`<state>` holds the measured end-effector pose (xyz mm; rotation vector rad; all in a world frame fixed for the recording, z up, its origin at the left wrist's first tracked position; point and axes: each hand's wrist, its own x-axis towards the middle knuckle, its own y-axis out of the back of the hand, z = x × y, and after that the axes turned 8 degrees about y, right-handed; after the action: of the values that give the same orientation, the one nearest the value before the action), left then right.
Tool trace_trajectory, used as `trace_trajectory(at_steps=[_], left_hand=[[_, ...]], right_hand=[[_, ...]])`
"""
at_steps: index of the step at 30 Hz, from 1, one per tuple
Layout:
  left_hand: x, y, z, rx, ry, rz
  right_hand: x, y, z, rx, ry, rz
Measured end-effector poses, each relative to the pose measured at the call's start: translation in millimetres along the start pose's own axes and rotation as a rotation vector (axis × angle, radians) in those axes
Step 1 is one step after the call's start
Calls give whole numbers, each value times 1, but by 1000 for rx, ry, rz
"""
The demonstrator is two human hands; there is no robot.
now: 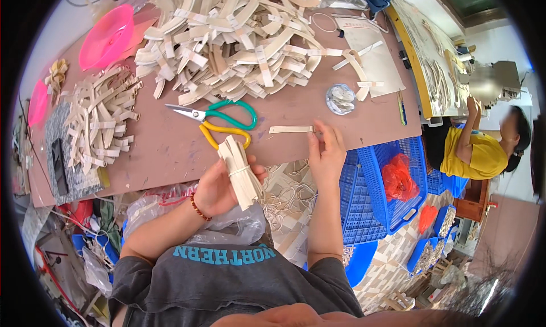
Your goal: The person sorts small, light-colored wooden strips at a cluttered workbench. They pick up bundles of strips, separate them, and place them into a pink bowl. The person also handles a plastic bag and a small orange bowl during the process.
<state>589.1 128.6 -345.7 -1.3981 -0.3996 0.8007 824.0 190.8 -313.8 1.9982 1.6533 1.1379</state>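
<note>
A bundle of cream fabric strips (241, 176), tied round its middle with a thin band, rests in my left hand (219, 187), whose fingers curl about it at the table's front edge. My right hand (326, 146) pinches the right end of a single flat cream strip (290, 129) lying on the brown table (341, 128). Between the big heap and my left hand lie scissors (219, 117) with one green and one yellow handle, blades spread and pointing left. A large heap of cream strips (239, 42) covers the far middle of the table.
A smaller strip pile (102, 116) lies at left near pink bowls (106, 36). A round clear container (340, 99) and a paper sheet (372, 56) are at right. Blue crates (369, 196) stand beside the table on the right. A person in yellow (475, 150) works at another table.
</note>
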Motion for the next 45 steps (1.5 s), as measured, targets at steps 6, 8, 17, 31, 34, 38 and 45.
trace_trajectory(at_steps=[6, 8, 17, 31, 34, 38, 45], left_hand=[[-1, -4, 0, -31, -5, 6], [-1, -5, 0, -31, -20, -14], [1, -11, -8, 4, -44, 157], [0, -14, -2, 89, 34, 185], [1, -15, 1, 132, 43, 195], [2, -3, 0, 118, 89, 190], [-1, -12, 3, 156, 109, 256]], right_hand=[[-37, 8, -50, 321, -68, -195], [-46, 3, -61, 418, -61, -219], [-48, -26, -70, 567, -135, -188], [-13, -43, -76, 617, -70, -244], [-11, -44, -76, 625, -92, -292], [-14, -47, -72, 691, -97, -235], [-19, -45, -68, 675, -109, -205]])
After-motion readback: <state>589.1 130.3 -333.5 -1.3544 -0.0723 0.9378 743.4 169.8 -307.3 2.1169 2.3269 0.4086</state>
